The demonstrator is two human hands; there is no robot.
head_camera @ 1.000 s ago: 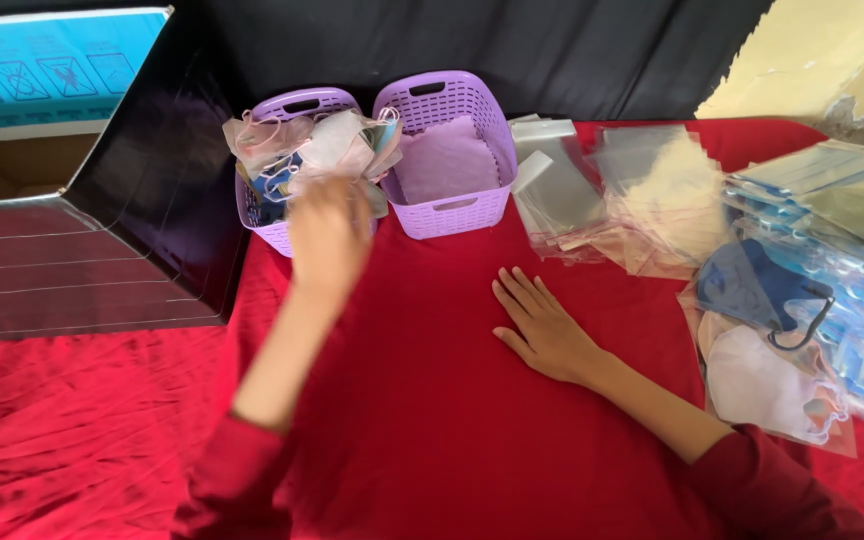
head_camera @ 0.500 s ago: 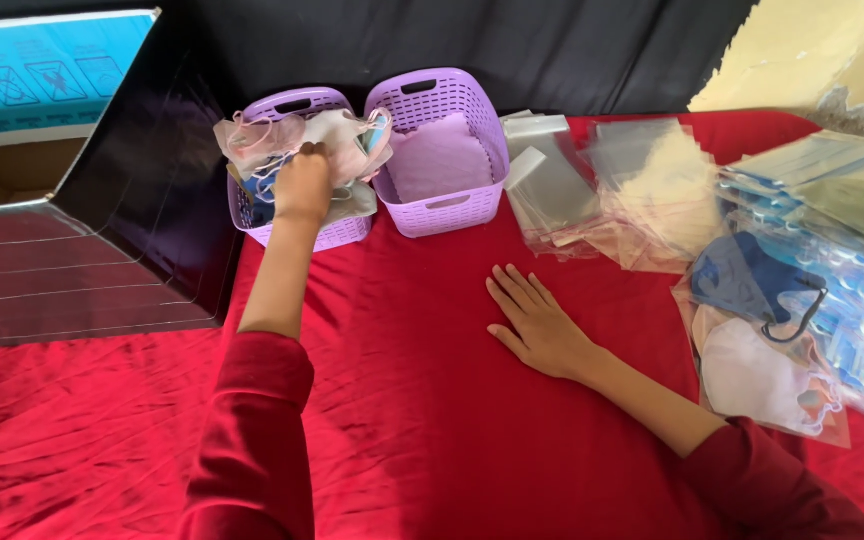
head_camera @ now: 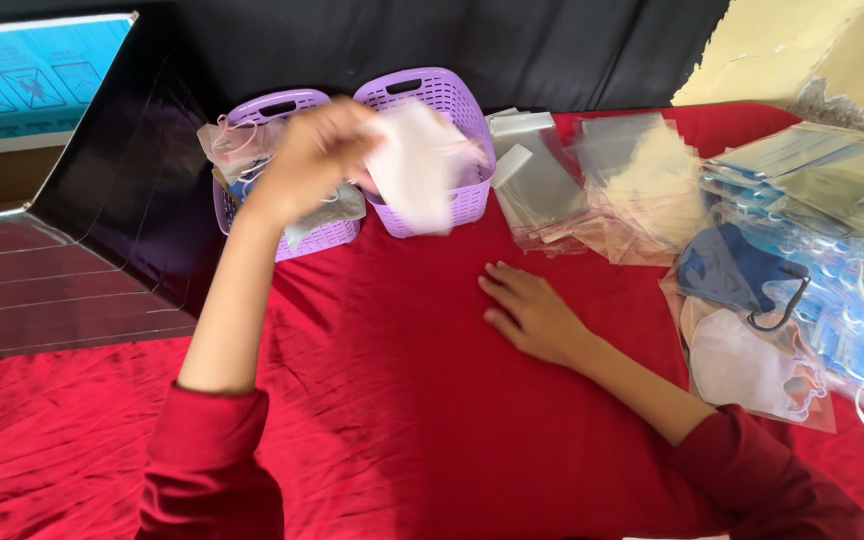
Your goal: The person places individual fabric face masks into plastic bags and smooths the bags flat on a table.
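Observation:
My left hand point(head_camera: 314, 160) is raised over the two purple baskets and grips a white face mask point(head_camera: 414, 166), blurred by motion, in front of the right basket point(head_camera: 442, 100). The left basket point(head_camera: 282, 108) holds several bagged masks. My right hand point(head_camera: 534, 316) lies flat, palm down, on the red cloth point(head_camera: 402, 400), holding nothing. Both arms wear dark red sleeves.
A stack of clear plastic bags point(head_camera: 552, 185) lies right of the baskets. Farther right are a dark blue mask point(head_camera: 737, 270), a white mask point(head_camera: 747, 365) and a pile of light blue masks point(head_camera: 842, 200). A black panel point(head_camera: 122, 190) and a blue-topped box point(head_camera: 27, 85) stand at left.
My left hand has lifted from the left basket and moved right, carrying a white mask over the right basket. My right hand stays flat on the cloth.

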